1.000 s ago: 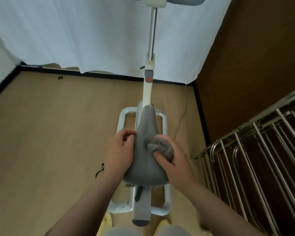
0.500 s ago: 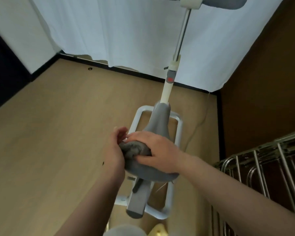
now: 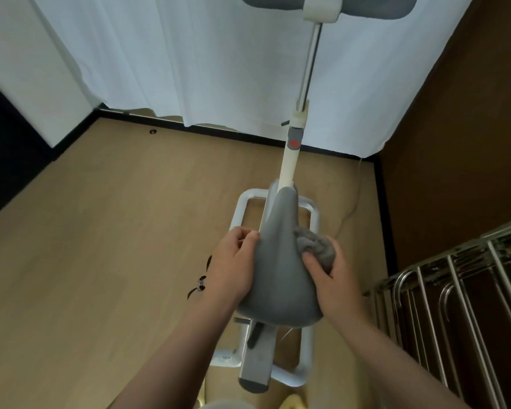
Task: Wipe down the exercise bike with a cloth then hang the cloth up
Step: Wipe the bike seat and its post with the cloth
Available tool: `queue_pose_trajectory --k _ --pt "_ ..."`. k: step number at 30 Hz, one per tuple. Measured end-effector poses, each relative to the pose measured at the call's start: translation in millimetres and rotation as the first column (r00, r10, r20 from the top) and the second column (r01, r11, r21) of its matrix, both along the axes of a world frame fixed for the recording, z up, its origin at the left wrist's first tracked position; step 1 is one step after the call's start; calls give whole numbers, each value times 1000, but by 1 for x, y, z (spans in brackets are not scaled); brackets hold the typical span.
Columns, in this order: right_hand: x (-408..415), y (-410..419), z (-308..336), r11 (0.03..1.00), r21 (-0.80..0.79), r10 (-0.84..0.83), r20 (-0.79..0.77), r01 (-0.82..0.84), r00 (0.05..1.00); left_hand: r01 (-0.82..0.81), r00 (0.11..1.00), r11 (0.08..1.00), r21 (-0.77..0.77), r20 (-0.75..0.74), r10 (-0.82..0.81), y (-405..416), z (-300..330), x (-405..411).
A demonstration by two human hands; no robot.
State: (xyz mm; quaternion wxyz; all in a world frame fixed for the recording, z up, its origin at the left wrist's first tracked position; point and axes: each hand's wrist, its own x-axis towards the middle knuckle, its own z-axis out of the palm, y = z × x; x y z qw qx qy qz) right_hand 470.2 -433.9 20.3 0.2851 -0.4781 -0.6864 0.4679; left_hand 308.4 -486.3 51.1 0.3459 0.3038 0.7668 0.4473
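Two hands work the saddle [image 3: 278, 261]: left hand [image 3: 233, 264] grips its left edge; right hand [image 3: 334, 278], clutching the cloth [image 3: 314, 249], has swept back to its right side, wiping unfinished.

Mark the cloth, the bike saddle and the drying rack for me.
cloth [image 3: 316, 249]: head view, middle of the bunched grey wad.
bike saddle [image 3: 278, 276]: head view, centre of its grey top.
drying rack [image 3: 455, 278]: head view, one upright metal bar.
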Motion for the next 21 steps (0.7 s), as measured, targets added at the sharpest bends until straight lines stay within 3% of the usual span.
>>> queue_pose_trajectory --k 2,5,9,13,15,19,21 --pt "1 -24 2 988 -65 -139 -17 138 990 51 998 998 -22 -38 -52 2 -4 -3" --pt "-7 -28 11 982 -105 -161 -32 157 986 52 996 997 -49 -71 -55 5 -6 -3" --pt "-38 28 8 971 -171 -154 67 164 986 9 998 999 -43 -58 -11 4 -3 0" --pt "-72 81 7 965 -146 -221 -5 218 975 -1 1000 999 -39 -29 -1 3 -1 -1" --pt "-88 101 11 989 -56 -133 37 135 990 -21 1000 999 -26 9 22 2 -2 -2" --pt "-104 113 18 989 95 76 311 -110 947 -110 969 993 51 228 96 -1 -3 -12" --pt "-95 100 20 980 140 97 297 -144 950 -137 936 989 56 335 111 -1 -5 -21"
